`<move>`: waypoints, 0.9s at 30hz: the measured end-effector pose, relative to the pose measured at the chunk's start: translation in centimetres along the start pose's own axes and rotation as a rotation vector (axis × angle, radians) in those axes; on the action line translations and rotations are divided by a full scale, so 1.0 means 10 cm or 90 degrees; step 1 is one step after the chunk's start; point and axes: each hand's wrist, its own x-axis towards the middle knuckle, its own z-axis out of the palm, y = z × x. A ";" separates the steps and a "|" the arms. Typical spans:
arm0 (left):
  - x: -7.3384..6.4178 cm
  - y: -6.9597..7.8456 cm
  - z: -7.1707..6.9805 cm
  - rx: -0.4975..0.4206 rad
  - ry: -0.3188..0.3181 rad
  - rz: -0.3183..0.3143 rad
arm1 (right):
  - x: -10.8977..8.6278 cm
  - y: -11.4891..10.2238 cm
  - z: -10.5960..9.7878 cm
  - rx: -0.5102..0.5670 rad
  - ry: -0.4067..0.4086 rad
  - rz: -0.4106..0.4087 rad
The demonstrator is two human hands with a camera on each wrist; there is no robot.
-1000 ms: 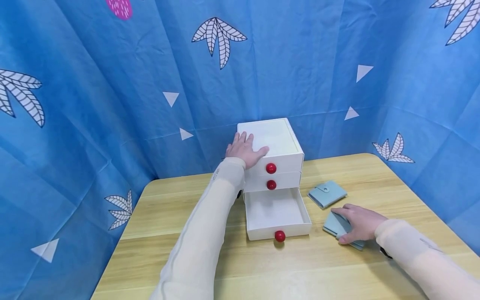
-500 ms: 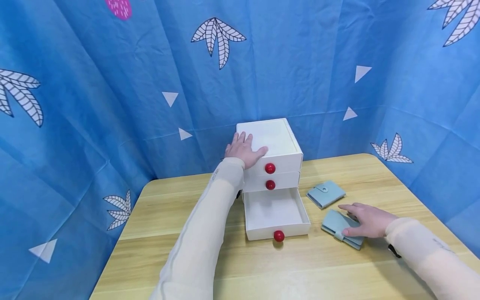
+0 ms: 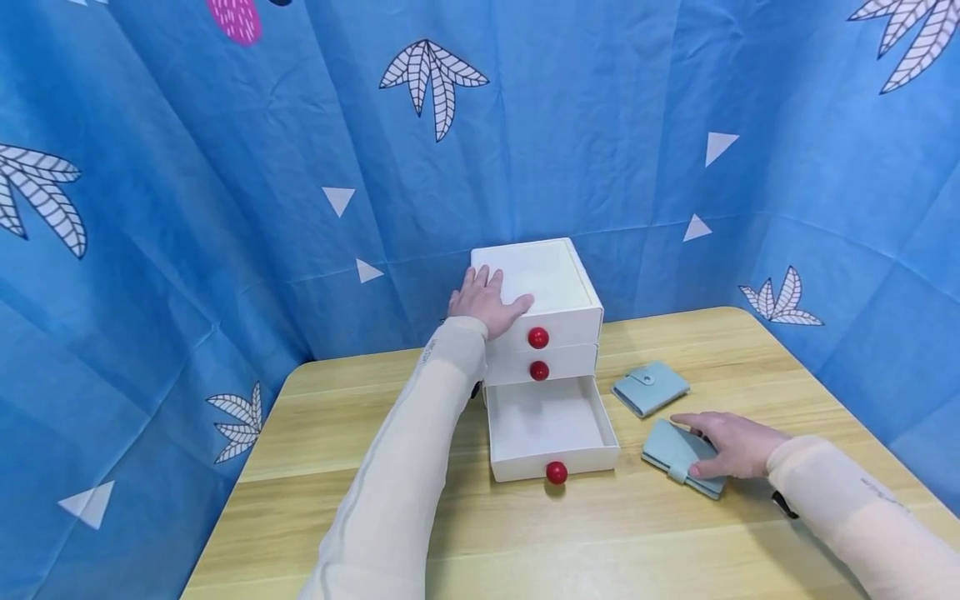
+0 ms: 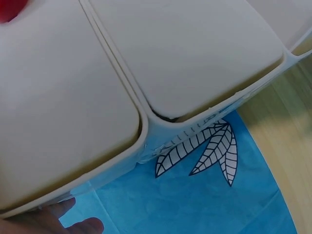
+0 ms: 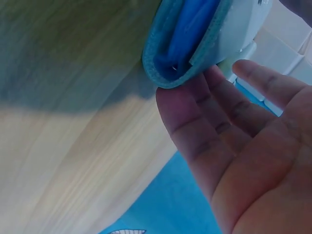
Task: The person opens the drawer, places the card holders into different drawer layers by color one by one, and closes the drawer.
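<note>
A white drawer box point(image 3: 536, 271) with red knobs stands at the back of the table. Its bottom drawer point(image 3: 600, 457) is pulled out. My left hand point(image 3: 487, 304) rests, fingers spread, on the box's top left edge; its fingertips also show at the bottom of the left wrist view. Right of the drawer lies a light blue-green wallet point(image 3: 667, 450) with a strap. Over its right end is my right hand point(image 3: 738, 443). In the right wrist view, loosely bent fingers point(image 5: 195, 131) touch the wallet's folded edge, and the thumb stands apart from them.
A smaller blue-green snap wallet point(image 3: 652, 388) lies behind the strapped one, near the box. The wooden table point(image 3: 345, 442) has a rounded back edge. Blue patterned curtains point(image 3: 600, 125) hang close behind and at both sides.
The right hand has drawn back to the right, uncovering the wallet's strap, then edged slightly left again. The left hand stays on the box. The head view has shifted a little.
</note>
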 end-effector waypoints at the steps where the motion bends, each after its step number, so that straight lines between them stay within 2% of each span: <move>1: 0.00 0.00 0.00 0.000 0.000 0.000 | 0.00 0.00 0.01 -0.001 0.001 0.002; 27: 0.00 -0.01 0.00 -0.005 0.006 0.007 | -0.08 0.02 0.16 -0.017 0.050 0.058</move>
